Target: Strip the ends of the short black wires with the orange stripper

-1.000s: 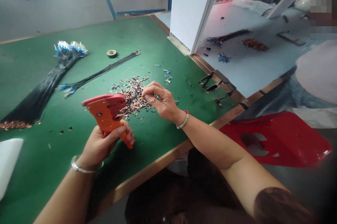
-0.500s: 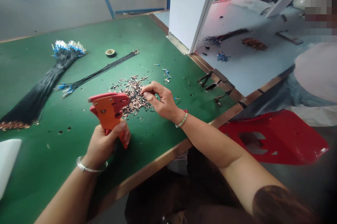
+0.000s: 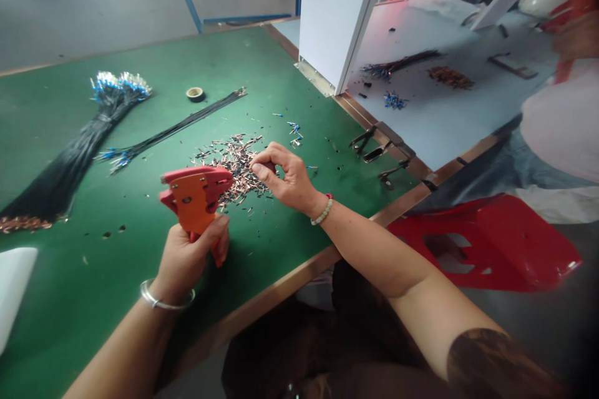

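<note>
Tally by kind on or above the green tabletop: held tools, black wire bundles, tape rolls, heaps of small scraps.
Orange-and-red pistol-shaped tool, in the left hand: 1
Thick black wire bundle and thin black wire bundle: 2
Black tape roll: 1
Heap of black and copper-coloured scraps: 1
Total: 5

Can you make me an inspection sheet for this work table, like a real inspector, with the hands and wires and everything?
Surface: green tabletop with a wooden edge.
Work things: orange-and-red hand tool, held upright.
Clutter: pile of small copper-coloured and black bits; loose blue pieces; roll of tape.
Hands: left hand grips the tool; right hand is pinched by the pile, contents too small to tell.
Cables: big black wire bundle, thinner bundle beside it; both have blue near one end.
Surroundings: white panel, red stool, another person.
</note>
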`<state>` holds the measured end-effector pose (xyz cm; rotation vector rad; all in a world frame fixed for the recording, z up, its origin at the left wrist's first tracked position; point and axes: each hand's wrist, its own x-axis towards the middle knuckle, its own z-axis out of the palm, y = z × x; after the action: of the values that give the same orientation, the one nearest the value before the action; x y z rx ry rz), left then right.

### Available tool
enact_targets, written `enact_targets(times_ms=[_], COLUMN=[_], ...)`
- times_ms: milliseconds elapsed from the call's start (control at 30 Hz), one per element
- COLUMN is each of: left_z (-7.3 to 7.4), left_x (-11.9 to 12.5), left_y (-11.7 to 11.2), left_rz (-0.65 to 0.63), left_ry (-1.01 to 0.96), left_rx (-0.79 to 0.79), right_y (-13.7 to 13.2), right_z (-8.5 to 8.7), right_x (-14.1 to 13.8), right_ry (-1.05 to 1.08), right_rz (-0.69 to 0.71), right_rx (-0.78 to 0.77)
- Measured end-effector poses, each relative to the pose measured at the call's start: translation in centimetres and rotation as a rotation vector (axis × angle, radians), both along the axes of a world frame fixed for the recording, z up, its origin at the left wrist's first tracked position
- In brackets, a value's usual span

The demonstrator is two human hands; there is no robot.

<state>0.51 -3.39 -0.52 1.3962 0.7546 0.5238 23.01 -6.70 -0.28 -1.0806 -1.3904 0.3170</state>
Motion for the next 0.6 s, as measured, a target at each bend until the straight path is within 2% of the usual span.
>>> enact_targets(times_ms=[100, 300, 400, 600], left_z=[0.2, 0.5, 0.3, -0.2], left_x=[0.2, 0.5, 0.0, -0.7], left_y=[-0.1, 0.5, 0.9, 1.4], left_rz=[-0.008, -0.073, -0.063, -0.073], left_ry=[0.022, -0.104, -0.161, -0.142], left_rx=[0.075, -0.087, -0.127, -0.215], right_y=[0.1, 0.3, 0.3, 0.2], right_z=[-0.1, -0.3, -0.3, -0.2], right_x=[0.1, 0.1, 0.2, 0.3], right_ry=[0.009, -0.007, -0.005, -0.015], right_rz=[0.013, -0.018, -0.046, -0.040], right_rx=[0.033, -0.018, -0.022, 0.011])
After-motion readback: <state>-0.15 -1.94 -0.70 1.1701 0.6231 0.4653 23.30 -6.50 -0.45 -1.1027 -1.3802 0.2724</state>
